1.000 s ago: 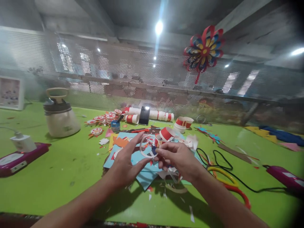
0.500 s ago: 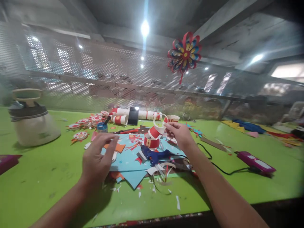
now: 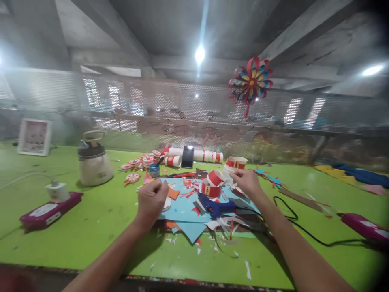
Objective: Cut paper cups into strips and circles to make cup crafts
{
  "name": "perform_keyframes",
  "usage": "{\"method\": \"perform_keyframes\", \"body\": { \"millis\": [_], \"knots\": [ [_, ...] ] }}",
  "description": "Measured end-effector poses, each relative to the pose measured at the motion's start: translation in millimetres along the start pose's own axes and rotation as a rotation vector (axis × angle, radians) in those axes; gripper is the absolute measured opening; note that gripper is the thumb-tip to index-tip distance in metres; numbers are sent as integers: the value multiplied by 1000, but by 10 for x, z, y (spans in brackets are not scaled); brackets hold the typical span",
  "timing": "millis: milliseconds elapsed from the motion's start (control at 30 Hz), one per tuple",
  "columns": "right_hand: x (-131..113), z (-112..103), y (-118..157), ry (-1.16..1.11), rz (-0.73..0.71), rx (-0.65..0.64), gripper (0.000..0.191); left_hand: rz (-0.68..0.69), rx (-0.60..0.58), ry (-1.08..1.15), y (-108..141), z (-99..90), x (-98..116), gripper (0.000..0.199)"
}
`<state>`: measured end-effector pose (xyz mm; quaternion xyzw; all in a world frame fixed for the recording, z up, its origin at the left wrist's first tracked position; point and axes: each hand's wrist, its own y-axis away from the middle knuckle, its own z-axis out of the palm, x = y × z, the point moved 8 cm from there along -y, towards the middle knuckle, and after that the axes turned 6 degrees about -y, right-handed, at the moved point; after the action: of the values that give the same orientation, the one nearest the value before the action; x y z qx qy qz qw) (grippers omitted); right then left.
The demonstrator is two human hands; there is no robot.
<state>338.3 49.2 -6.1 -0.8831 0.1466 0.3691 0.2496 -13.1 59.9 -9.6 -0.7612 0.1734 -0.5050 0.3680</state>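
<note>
My right hand (image 3: 246, 183) is closed in a pinch, its fingertips on a thin white paper strip (image 3: 228, 177) that is partly hidden. Just left of it, a red and white paper ring (image 3: 216, 177) leans on top of another red paper ring (image 3: 211, 190) with a gold label. My left hand (image 3: 152, 199) is curled with thumb and fingers together above the left edge of the blue sheet (image 3: 182, 210); nothing shows in it. Between the hands, a blue hot glue gun (image 3: 217, 206) lies on the sheet among paper scraps.
Behind are a phone (image 3: 187, 157), a blue-labelled jar (image 3: 154, 170), red and white rolls (image 3: 236, 162) and a pile of paper flowers (image 3: 148, 159). A jug (image 3: 95, 164) and purple power strip (image 3: 51, 210) stand left. The glue gun's black cable (image 3: 306, 235) runs right.
My left hand has gone from open to curled fingers. My right hand has lowered slightly beside the stacked rings, and the raised white loop no longer shows. The view has swung left.
</note>
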Motion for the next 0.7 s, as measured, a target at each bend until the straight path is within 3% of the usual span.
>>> {"method": "perform_keyframes", "body": {
  "millis": [100,167,300,400,433,500,600,700],
  "knots": [
    [-39,-18,17,-6,-59,32,25,15,-23,60,32,69,33,35],
    [-49,-59,27,-30,-95,67,27,8,-3,112,-73,12,90,31],
    [-47,-99,66,-84,-127,103,28,-78,148,207,-616,-323,157,17],
    [-98,-44,116,-103,-148,76,26,-151,300,376,-987,-494,12,16],
    [-142,-8,141,-109,-166,49,24,-174,325,425,-1037,-491,-77,17],
    [-276,76,216,-118,-222,-30,23,-228,266,412,-1027,-372,-268,15],
    [-565,180,391,-102,-338,-166,27,-284,156,387,-822,-159,-518,17],
    [-913,290,611,-33,-467,-312,20,-279,66,386,-675,-28,-606,18]
  ]
}}
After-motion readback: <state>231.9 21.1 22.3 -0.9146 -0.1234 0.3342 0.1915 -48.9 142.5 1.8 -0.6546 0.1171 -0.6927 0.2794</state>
